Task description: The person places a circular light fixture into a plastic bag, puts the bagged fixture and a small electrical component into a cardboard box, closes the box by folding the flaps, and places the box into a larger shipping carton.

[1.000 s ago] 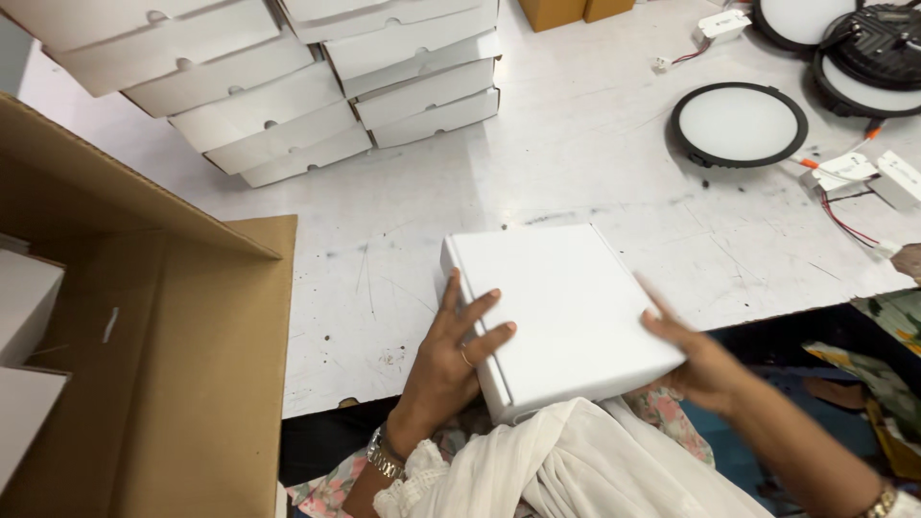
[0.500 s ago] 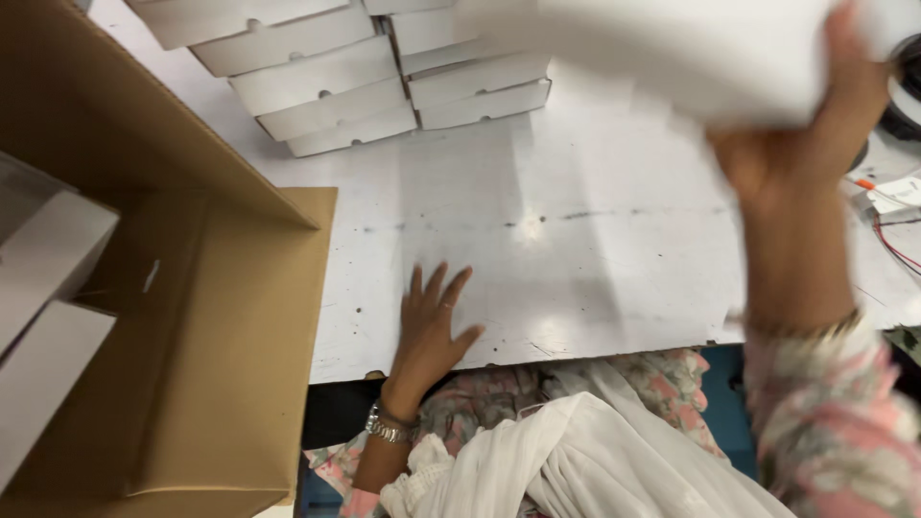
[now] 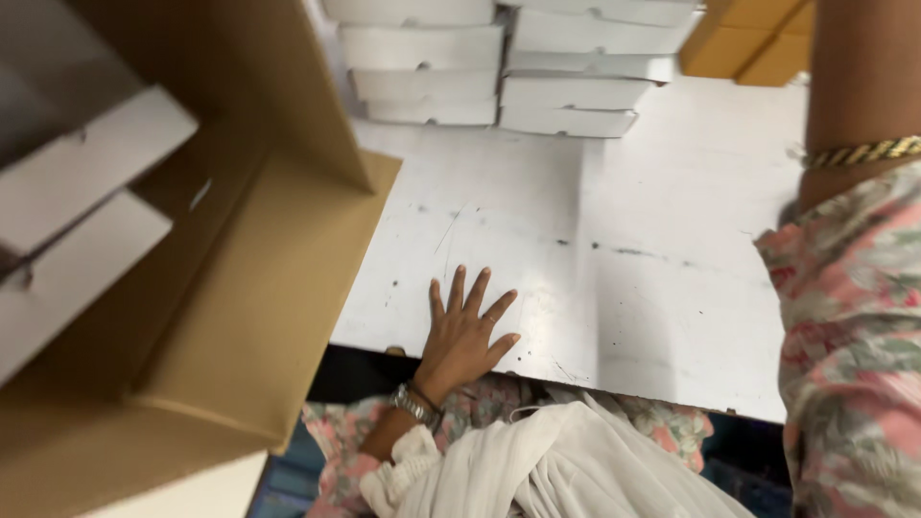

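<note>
Near the lower centre of the frame, the left hand [image 3: 465, 331] lies flat on the white bench [image 3: 614, 249], palm down, fingers spread apart and holding nothing; it sits close to the bench's near edge. A metal wristwatch [image 3: 414, 405] circles that wrist, just off the edge. At the right edge of the frame the right forearm rises out of view past the top border; it carries a gold bracelet [image 3: 863, 153] above a floral sleeve [image 3: 849, 336]. The right hand itself is outside the frame, so its state cannot be told. Across the left side of the frame stands an open brown cardboard carton [image 3: 230, 317], one flap resting against the left edge of the bench. Inside the carton, at the upper left, flat white boxes [image 3: 86, 201] stand on edge, side by side. At the top centre of the frame, two stacks of flat white boxes [image 3: 499, 67] rest on the far part of the bench, well apart from the left hand. Beside them, at the upper right, part of a second brown carton [image 3: 758, 43] is visible. White cloth [image 3: 576, 465] lies bunched below the bench edge, at the bottom centre.
</note>
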